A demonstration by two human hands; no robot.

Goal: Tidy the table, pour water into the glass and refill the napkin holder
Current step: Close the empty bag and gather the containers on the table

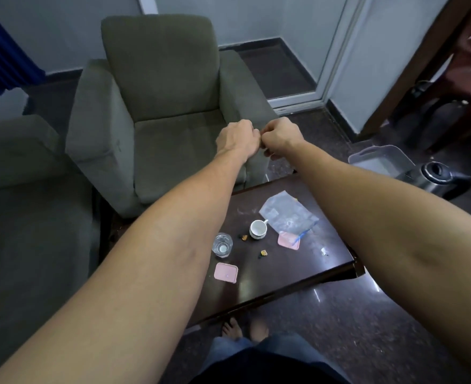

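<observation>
Both my arms reach out over the dark wooden table (289,275). My left hand (237,137) and my right hand (281,134) are closed into fists that touch each other, high above the table's far edge and in front of the armchair. I see nothing held in either. On the table stand a clear glass (222,245) with a little water and a white cup (258,229). A clear zip bag (287,214) lies flat behind the cup. Two pink squares (225,272) (289,241) and small crumbs (263,253) lie around them.
A grey-green armchair (168,106) stands behind the table, with a second seat (21,189) to its left. On the floor to the right are a steel kettle (436,176) and a clear plastic tray (381,159). My bare feet (245,329) are at the table's near edge.
</observation>
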